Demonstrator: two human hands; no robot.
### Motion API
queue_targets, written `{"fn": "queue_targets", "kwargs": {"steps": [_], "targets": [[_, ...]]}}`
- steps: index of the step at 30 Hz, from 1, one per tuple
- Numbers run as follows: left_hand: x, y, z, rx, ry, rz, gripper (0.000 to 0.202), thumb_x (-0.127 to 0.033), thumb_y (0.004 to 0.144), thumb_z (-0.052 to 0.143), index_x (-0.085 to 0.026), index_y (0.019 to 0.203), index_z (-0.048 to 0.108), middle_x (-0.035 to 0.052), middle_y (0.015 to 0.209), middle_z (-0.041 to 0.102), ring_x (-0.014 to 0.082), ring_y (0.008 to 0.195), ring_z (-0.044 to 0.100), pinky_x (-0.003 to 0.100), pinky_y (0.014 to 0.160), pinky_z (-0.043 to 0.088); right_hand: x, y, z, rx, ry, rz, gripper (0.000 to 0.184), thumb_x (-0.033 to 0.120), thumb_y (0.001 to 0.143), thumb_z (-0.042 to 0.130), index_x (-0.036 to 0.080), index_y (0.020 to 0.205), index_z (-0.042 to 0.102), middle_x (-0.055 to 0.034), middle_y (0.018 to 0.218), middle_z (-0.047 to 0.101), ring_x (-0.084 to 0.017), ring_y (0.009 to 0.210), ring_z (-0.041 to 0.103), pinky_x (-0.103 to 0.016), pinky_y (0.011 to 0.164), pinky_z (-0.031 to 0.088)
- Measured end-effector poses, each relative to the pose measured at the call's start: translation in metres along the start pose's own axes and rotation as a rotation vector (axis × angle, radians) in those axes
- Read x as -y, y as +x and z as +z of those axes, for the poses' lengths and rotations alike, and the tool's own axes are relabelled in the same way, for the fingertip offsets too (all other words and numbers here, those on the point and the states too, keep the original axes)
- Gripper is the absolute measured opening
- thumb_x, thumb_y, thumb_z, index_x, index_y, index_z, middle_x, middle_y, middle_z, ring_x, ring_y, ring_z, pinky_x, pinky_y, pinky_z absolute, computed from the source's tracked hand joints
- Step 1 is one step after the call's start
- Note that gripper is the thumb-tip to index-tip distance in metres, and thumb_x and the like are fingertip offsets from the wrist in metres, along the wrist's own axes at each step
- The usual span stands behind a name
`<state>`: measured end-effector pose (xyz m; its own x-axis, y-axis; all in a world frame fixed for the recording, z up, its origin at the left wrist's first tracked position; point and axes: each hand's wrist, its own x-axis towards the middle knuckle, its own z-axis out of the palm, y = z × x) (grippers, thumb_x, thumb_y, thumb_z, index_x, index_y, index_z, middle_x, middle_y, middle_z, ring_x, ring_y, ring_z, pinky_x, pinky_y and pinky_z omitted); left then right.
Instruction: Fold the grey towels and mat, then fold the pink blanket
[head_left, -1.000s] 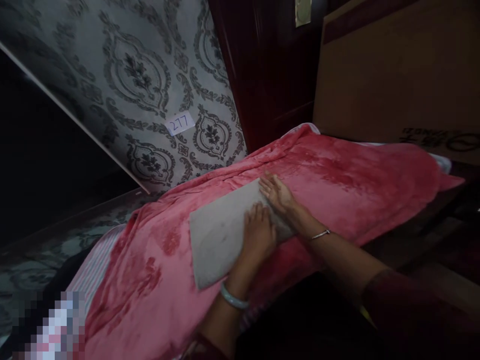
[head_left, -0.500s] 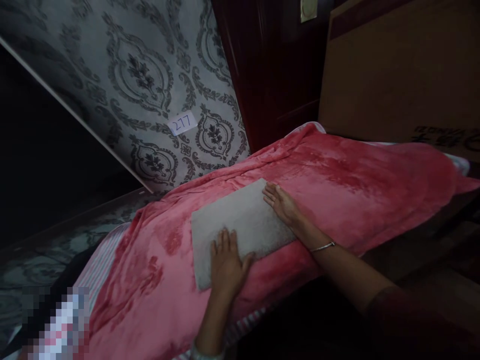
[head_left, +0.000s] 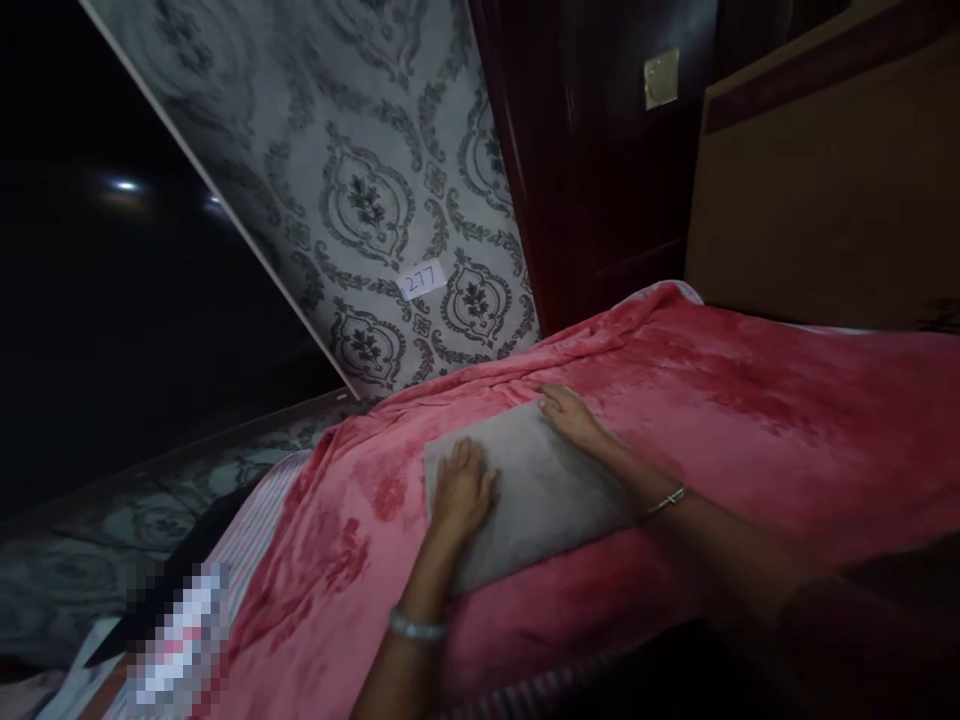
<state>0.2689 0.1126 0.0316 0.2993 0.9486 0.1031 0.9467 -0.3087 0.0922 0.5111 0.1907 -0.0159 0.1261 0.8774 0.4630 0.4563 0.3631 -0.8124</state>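
Observation:
A flat grey piece of cloth, perhaps folded (head_left: pixel 551 495), lies on the pink and red plush blanket (head_left: pixel 735 430). My left hand (head_left: pixel 463 488) rests on the cloth near its far left corner, fingers stretched out and palm down. At the far right corner is my right hand (head_left: pixel 574 418), its fingers extended and reaching to the cloth's far edge. Both hands are open and hold nothing. My right forearm covers part of the cloth's right side.
Behind the blanket stand a patterned wall (head_left: pixel 375 210) with a paper marked 277 (head_left: pixel 422 279), a dark red door (head_left: pixel 600 180) and a large cardboard box (head_left: pixel 825 190). To the left is a dark glossy panel (head_left: pixel 135 290). Striped fabric (head_left: pixel 259 520) edges the blanket.
My left hand has slid over the cloth toward its far left corner. My right hand has shifted slightly to the far edge. The view has tilted up and left.

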Motion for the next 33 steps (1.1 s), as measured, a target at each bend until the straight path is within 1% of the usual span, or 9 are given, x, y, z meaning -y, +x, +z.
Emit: {"fn": "queue_targets", "kwargs": {"steps": [3,5,8,12,15,21,24,27,33], "targets": [[-0.01,0.04,0.008,0.035,0.001,-0.019,0.062,-0.039,0.099,0.04,-0.011,0.153,0.033,0.0164,0.163,0.024,0.0279,0.151,0.02,0.051,0.122,0.015,-0.001,0.001,0.012,0.155,-0.419,-0.074,0.049,0.032,0.089,0.051,0.02,0.135,0.06,-0.0125,0.15,0.046,-0.033,0.142,0.036,-0.059,0.117,0.021],[-0.004,0.055,0.021,0.038,0.024,-0.047,0.062,-0.043,0.1,0.035,-0.012,0.153,0.034,0.0165,0.163,0.025,0.0292,0.151,0.021,0.054,0.122,0.016,-0.01,-0.004,0.017,0.254,-0.684,-0.092,0.05,0.037,0.093,0.047,0.022,0.14,0.055,-0.0119,0.153,0.042,-0.033,0.143,0.034,-0.062,0.116,0.021],[0.013,0.064,0.038,0.044,0.035,-0.07,0.064,-0.048,0.1,0.029,-0.014,0.153,0.034,0.0159,0.162,0.027,0.0282,0.151,0.021,0.053,0.122,0.015,-0.023,-0.011,0.02,0.288,-0.807,-0.106,0.051,0.042,0.098,0.039,0.024,0.145,0.05,-0.0103,0.154,0.041,-0.031,0.142,0.036,-0.059,0.115,0.024],[0.04,0.066,0.042,-0.022,-0.092,-0.178,0.064,-0.05,0.096,0.042,-0.014,0.148,0.043,0.0176,0.158,0.035,0.0296,0.15,0.025,0.054,0.121,0.013,-0.025,-0.011,0.02,0.281,-0.806,-0.107,0.052,0.043,0.098,0.039,0.024,0.145,0.05,-0.0097,0.155,0.041,-0.031,0.141,0.036,-0.057,0.116,0.024],[0.06,0.065,0.038,-0.144,-0.262,-0.314,0.057,-0.043,0.09,0.053,-0.012,0.139,0.054,0.0193,0.153,0.044,0.0337,0.145,0.034,0.054,0.119,0.021,-0.019,-0.01,0.017,0.263,-0.801,-0.07,0.05,0.041,0.098,0.04,0.023,0.144,0.051,-0.0096,0.154,0.042,-0.03,0.141,0.035,-0.055,0.115,0.026],[0.086,0.053,0.037,-0.301,-0.44,-0.44,0.052,-0.027,0.09,0.054,-0.007,0.137,0.054,0.0229,0.138,0.058,0.0309,0.133,0.051,0.043,0.112,0.037,-0.01,-0.008,-0.001,0.086,-0.759,0.303,0.055,0.036,0.097,0.042,0.012,0.146,0.047,-0.0179,0.146,0.05,-0.031,0.128,0.05,-0.045,0.105,0.04],[0.097,0.048,0.037,-0.343,-0.577,-0.517,0.055,-0.029,0.088,0.061,-0.006,0.137,0.055,0.0219,0.124,0.067,0.0301,0.119,0.063,0.04,0.101,0.049,-0.009,-0.008,-0.009,0.05,-0.726,0.375,0.056,0.035,0.096,0.044,0.012,0.146,0.047,-0.0186,0.128,0.063,-0.033,0.12,0.055,-0.044,0.096,0.045],[0.106,0.043,0.037,-0.356,-0.723,-0.557,0.057,-0.032,0.086,0.066,-0.008,0.136,0.055,0.0162,0.104,0.075,0.0263,0.097,0.072,0.036,0.084,0.057,-0.011,-0.006,-0.012,-0.001,-0.686,0.394,0.053,0.034,0.094,0.049,0.015,0.143,0.052,-0.0169,0.123,0.066,-0.034,0.118,0.056,-0.045,0.096,0.045],[0.103,0.034,0.035,-0.311,-1.488,-0.543,0.068,-0.022,0.077,0.078,-0.018,0.14,0.053,0.0116,0.112,0.073,0.0212,0.094,0.073,0.032,0.083,0.058,-0.023,0.001,-0.015,-0.143,-0.502,0.335,0.055,0.03,0.089,0.055,0.013,0.141,0.054,-0.0126,0.134,0.061,-0.025,0.119,0.058,-0.034,0.101,0.045]]}}
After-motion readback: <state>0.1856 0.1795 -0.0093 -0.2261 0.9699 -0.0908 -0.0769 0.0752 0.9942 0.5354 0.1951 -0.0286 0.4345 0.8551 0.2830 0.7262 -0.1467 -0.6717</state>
